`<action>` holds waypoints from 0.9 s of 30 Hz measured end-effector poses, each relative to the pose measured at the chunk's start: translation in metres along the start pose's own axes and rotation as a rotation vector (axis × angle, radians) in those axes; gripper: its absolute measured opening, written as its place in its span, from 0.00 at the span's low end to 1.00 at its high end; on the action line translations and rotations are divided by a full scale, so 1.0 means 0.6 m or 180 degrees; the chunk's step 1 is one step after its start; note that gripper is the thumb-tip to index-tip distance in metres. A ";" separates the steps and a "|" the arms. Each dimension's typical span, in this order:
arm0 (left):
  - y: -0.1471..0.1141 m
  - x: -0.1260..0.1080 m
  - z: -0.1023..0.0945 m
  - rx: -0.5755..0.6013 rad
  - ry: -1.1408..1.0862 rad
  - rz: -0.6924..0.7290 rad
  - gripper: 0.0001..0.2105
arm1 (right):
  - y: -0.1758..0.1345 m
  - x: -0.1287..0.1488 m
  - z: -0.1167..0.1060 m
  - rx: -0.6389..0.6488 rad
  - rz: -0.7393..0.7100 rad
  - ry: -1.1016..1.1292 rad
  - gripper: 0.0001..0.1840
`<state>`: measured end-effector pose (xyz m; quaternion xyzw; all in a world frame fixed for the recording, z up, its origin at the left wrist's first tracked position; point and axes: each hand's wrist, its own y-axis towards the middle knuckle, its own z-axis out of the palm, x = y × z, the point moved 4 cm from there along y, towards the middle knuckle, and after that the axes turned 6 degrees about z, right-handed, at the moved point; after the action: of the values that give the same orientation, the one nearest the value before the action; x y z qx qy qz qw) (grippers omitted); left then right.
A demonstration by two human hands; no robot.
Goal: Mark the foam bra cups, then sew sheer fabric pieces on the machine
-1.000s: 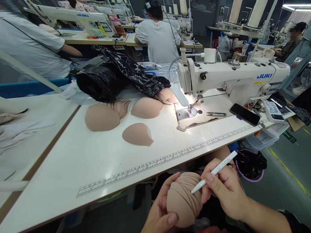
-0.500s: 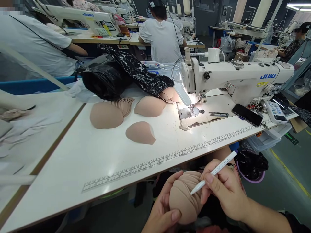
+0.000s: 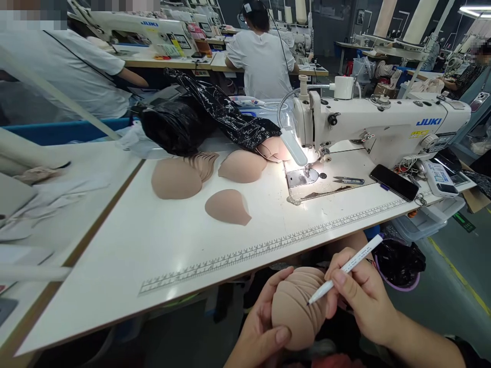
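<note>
While the left hand point(image 3: 264, 327) grips the stack of tan cups point(image 3: 293, 317) at five o'clock, the right hand point(image 3: 358, 291) pinches a white pen point(image 3: 360, 256), tip by their edges; best hold the stack steady and press softly.

A white worktop point(image 3: 169, 245) stretches before us, a printed ruler scale point(image 3: 268, 249) running along its near edge. On its surface we see one tan cup-shaped piece point(image 3: 227, 206) lying alone, a fanned tan stack point(image 3: 176, 179) behind it to the left, and a tan mound point(image 3: 242, 166) behind it to the right. Toward the back, patterned black cloth point(image 3: 245, 132) trails down to more tan pieces point(image 3: 273, 148) beside a white sewing machine point(image 3: 387, 120). Small metal snips point(image 3: 350, 180) lie near the needle; farther right we find a dark-screened phone point(image 3: 394, 182) and, near it, a white device with a small display point(image 3: 441, 178).
</note>
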<state>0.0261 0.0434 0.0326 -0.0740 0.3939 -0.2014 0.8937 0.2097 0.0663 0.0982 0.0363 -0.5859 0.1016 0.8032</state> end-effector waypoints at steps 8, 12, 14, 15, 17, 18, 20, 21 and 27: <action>0.002 -0.014 0.003 -0.0087 0.0245 0.0015 0.46 | -0.003 0.019 -0.006 0.0191 -0.0284 -0.0311 0.13; 0.007 -0.045 0.030 0.0049 0.0661 0.0548 0.44 | 0.014 0.054 -0.015 0.0299 -0.0254 -0.1376 0.13; 0.009 -0.063 0.044 0.0031 0.1028 0.0889 0.39 | 0.022 0.062 -0.006 0.0588 -0.0127 -0.1800 0.21; 0.010 -0.073 0.050 -0.0059 0.1193 0.1115 0.37 | 0.024 0.061 0.000 0.0652 -0.0071 -0.1859 0.24; 0.011 -0.092 0.055 -0.0386 0.1362 0.1745 0.39 | 0.027 0.054 0.008 0.0527 -0.0100 -0.1593 0.24; 0.012 -0.097 0.054 -0.0549 0.1312 0.2023 0.41 | 0.028 0.048 0.011 0.0395 -0.0201 -0.1267 0.24; 0.020 -0.091 0.051 -0.0569 0.0916 0.2113 0.43 | 0.030 0.029 0.015 0.0128 -0.0502 -0.0420 0.25; 0.028 -0.079 0.050 -0.0382 0.0618 0.1900 0.40 | 0.031 0.015 0.018 0.0037 -0.0649 -0.0047 0.27; 0.055 -0.008 0.034 0.1107 -0.0966 0.0399 0.24 | 0.033 -0.074 0.030 -0.0137 -0.1179 -0.0176 0.30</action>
<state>0.0482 0.0748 0.0399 0.0763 0.2182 -0.1970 0.9528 0.1758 0.0772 0.0602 0.1292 -0.5931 -0.0617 0.7923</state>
